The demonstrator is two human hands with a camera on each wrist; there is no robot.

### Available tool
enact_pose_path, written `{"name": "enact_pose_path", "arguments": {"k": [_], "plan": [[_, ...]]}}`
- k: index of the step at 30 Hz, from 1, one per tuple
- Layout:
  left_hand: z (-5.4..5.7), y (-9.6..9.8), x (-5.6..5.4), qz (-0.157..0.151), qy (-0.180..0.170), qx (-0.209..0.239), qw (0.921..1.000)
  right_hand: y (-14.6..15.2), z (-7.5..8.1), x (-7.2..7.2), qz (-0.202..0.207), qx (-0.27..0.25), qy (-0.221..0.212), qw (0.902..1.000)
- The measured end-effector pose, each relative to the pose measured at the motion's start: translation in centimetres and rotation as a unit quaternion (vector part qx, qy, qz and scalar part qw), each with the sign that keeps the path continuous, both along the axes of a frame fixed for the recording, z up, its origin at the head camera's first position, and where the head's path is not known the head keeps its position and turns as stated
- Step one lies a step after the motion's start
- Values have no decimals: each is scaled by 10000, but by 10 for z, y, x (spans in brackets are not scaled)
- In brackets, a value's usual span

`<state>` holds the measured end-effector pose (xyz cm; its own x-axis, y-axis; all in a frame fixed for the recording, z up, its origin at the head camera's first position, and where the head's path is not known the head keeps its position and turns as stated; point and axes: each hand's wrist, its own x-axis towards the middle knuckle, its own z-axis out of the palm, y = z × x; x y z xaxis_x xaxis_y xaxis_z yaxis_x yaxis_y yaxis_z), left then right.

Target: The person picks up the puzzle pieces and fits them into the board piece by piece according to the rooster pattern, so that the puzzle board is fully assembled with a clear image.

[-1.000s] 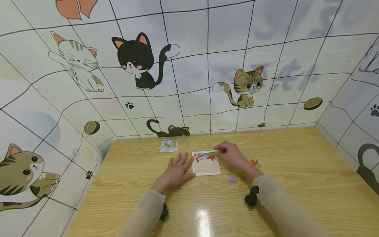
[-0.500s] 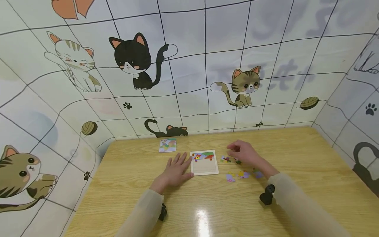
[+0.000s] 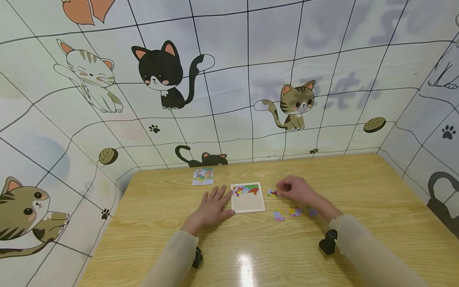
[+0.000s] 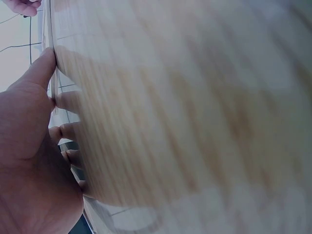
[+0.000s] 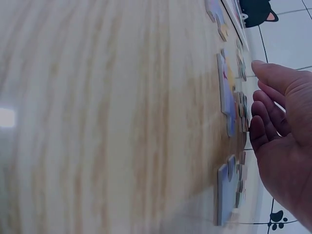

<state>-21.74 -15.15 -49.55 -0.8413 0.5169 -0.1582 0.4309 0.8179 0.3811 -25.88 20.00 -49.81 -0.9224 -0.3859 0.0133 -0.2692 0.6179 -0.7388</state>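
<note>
A white-framed jigsaw tray (image 3: 247,210) lies mid-table, with a colourful strip of fitted pieces (image 3: 246,189) along its top and bare board below. My left hand (image 3: 211,207) is flat with spread fingers, thumb and fingertips at the tray's left edge. To the tray's right, my right hand (image 3: 299,190) hovers low over loose puzzle pieces, its fingers loosely bent. The right wrist view shows nothing between the thumb and fingers of that hand (image 5: 280,112). One colourful puzzle piece (image 3: 271,193) lies by its fingertips; others are partly hidden beneath it.
Nearer the front lie a lilac puzzle piece (image 3: 279,216), a yellow-and-purple piece (image 3: 295,211) and another lilac piece (image 3: 312,211) beside the right wrist. A square picture card (image 3: 203,176) sits at the back left. A cat-patterned wall covering (image 3: 236,131) closes off the table's rear.
My right hand has left the tray's top right corner and shifted right, then dipped over the loose pieces. My left hand keeps its place at the tray.
</note>
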Motion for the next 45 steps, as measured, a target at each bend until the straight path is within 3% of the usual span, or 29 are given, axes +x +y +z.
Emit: {"name": "enact_pose_path", "arguments": {"k": [7,25,45], "plan": [[-2,0,-1,31,-43,-27,10000,-1,-1,5,123,-154,-43,9998],[-1,0,-1,17,33,4,10000,-8,-10,5,-191,-148,42,9997],[-1,0,-1,56,11,3,10000,-17,-5,4,-171,-250,-38,9995]]}}
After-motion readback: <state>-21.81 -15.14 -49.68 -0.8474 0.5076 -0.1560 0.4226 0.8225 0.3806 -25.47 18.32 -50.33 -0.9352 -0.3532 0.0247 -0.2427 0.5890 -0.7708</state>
